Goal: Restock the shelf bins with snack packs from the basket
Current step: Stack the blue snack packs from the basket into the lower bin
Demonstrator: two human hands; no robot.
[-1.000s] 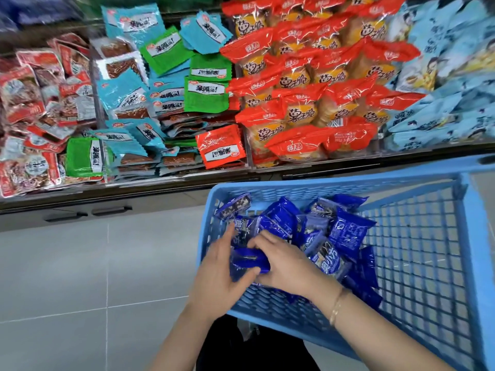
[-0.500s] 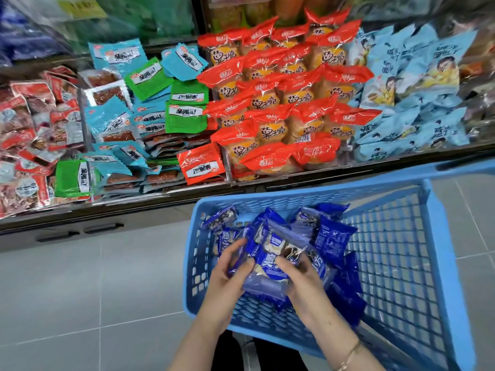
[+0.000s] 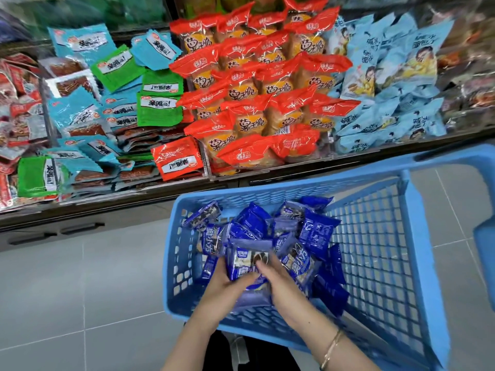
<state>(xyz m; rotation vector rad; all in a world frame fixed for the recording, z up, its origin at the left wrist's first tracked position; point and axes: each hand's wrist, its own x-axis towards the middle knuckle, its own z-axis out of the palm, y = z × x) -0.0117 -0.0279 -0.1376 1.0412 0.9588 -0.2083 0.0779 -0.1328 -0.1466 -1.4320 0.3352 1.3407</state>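
Observation:
A light blue plastic basket [image 3: 417,253] stands on the floor before the shelf, with several dark blue snack packs [image 3: 317,232] heaped in its left half. My left hand [image 3: 223,283] and my right hand [image 3: 278,282] are both inside the basket near its front wall. Together they grip a small stack of blue snack packs [image 3: 247,259], the left hand from the left side, the right hand from the right with fingers over the top pack. The shelf bins hold red packs [image 3: 257,84], pale blue packs [image 3: 388,84] and teal and green packs [image 3: 115,97].
The shelf front edge [image 3: 134,194] runs across just beyond the basket. Grey floor tiles [image 3: 80,285] lie to the left. The basket handle [image 3: 484,236] rises at the far right. More red packs [image 3: 18,103] fill the leftmost bin.
My hands gathered blue packs from the heap into a stack and now hold it higher and closer together. The view shifted so the shelf sits lower and nearer.

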